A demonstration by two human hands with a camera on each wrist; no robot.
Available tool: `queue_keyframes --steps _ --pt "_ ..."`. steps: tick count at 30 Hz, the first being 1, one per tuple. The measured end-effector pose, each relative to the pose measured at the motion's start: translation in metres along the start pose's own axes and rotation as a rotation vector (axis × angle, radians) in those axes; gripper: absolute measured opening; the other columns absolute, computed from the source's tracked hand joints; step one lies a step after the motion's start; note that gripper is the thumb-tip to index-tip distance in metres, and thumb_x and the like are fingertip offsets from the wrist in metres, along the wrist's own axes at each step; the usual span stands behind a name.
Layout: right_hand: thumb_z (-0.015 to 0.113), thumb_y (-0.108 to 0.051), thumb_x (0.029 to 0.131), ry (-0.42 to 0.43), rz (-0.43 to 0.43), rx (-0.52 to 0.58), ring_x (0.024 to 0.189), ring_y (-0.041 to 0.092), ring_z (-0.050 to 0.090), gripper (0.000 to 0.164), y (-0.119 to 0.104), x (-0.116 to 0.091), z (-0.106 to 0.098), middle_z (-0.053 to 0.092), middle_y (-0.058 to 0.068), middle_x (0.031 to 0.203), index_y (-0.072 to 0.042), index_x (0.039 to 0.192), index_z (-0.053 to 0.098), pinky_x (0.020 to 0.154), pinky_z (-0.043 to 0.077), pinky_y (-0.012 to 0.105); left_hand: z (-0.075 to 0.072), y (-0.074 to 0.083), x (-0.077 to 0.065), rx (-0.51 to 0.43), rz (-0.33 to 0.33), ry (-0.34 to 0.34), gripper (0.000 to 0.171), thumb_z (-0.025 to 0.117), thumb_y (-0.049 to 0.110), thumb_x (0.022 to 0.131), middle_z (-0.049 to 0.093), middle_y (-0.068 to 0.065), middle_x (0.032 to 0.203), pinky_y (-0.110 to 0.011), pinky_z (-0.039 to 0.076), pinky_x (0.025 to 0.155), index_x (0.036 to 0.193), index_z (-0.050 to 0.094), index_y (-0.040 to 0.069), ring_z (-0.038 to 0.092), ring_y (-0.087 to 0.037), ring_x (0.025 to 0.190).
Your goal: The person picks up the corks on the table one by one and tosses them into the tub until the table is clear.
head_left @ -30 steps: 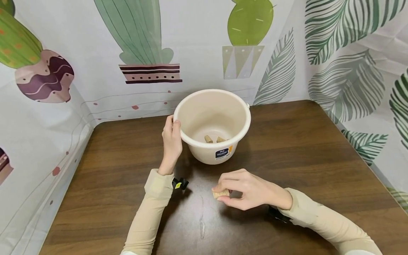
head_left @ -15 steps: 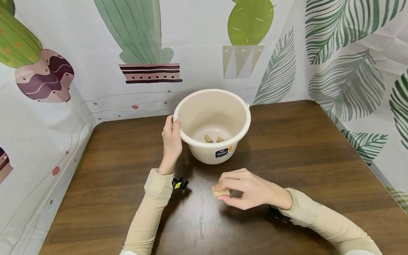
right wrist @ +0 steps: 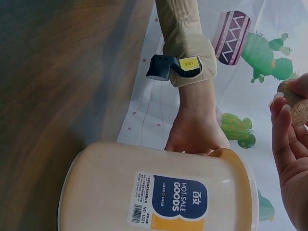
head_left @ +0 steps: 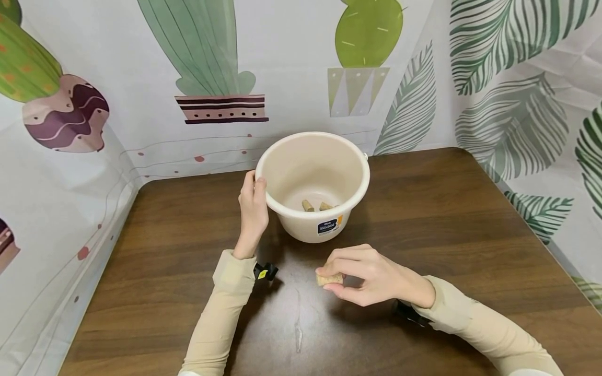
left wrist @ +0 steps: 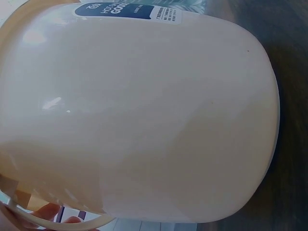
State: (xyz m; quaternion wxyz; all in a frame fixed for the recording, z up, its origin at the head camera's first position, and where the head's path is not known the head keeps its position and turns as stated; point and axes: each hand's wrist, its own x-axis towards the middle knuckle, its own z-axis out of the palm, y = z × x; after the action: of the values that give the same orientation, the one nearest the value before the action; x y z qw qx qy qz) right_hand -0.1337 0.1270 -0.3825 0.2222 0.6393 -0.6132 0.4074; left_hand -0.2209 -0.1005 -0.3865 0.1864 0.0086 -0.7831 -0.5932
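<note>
A cream plastic bucket (head_left: 291, 222) with a blue-and-orange label stands upright on the wooden table. My left hand (head_left: 254, 211) grips its rim on the left, thumb on the near side. In the left wrist view the bucket's wall (left wrist: 144, 110) fills most of the picture, with a few fingertips (left wrist: 48, 211) at the lower left. My right hand (head_left: 367, 274) pinches a cork (head_left: 329, 280) between thumb and fingers, in front of the bucket and above the table. In the right wrist view this cork (right wrist: 299, 113) shows its round end. Inside the bucket lie corks (head_left: 308, 205), partly hidden by the near rim.
The brown wooden table (head_left: 447, 219) reaches back to a white cloth (head_left: 296, 62) printed with cacti and leaves. Another cloth side hangs along the right. A black wrist camera (head_left: 266, 271) sticks out from my left sleeve, close over the table.
My right hand has risen slightly and shifted a little to the right with the cork in its fingers. The left hand and the bucket stay in place.
</note>
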Motion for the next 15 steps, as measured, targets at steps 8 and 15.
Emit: queue_keyframes --steps 8,15 --pt "0.057 -0.009 0.091 0.016 -0.022 0.001 0.066 0.003 0.053 0.014 0.0013 0.0013 -0.0008 0.06 0.0 0.077 0.0 0.094 0.067 0.062 0.044 0.006 0.0003 0.0005 0.0001 0.001 -0.006 0.006 0.038 0.038 0.027 0.094 0.061 -0.025 0.103 -0.035 0.042 0.077 0.117 0.057 0.005 0.057 -0.036 0.093" --pt "0.058 -0.009 0.091 0.023 -0.03 -0.015 0.065 0.003 0.053 0.014 0.0016 0.0045 -0.004 0.061 0.0 0.076 0.001 0.094 0.068 0.06 0.044 0.007 0.0002 0.0007 0.0001 0.006 -0.002 0.004 0.038 0.038 0.027 0.094 0.061 -0.024 0.104 -0.035 0.042 0.076 0.117 0.057 0.006 0.056 -0.035 0.092"
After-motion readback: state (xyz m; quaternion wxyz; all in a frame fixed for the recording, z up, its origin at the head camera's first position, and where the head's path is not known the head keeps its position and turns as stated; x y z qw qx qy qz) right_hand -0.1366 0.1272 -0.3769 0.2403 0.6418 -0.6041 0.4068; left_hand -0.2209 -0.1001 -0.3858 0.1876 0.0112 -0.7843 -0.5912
